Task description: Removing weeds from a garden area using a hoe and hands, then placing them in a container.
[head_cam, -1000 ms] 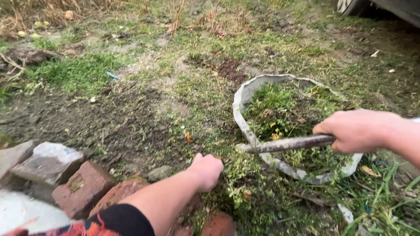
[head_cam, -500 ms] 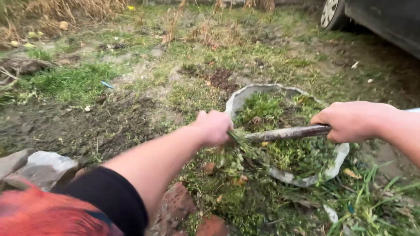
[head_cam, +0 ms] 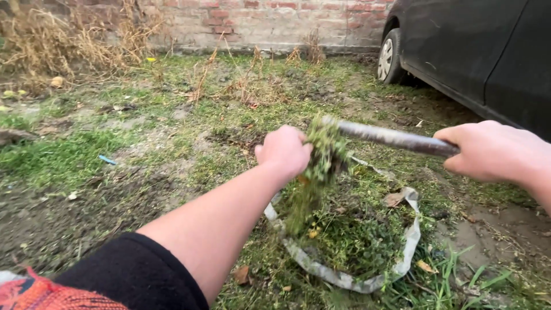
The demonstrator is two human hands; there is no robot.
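A loose green clump of weeds [head_cam: 321,158], shedding bits, is pinched in the closed left hand [head_cam: 284,150] above a grey sack [head_cam: 344,279] of cuttings, while the right hand [head_cam: 488,150] grips a dark tool handle [head_cam: 396,138].

Left hand [head_cam: 285,150] closed on weed clump [head_cam: 322,150], above grey basin [head_cam: 344,279] of weeds. Right hand [head_cam: 492,150] grips rod [head_cam: 396,138]. Dark car [head_cam: 482,46] right.
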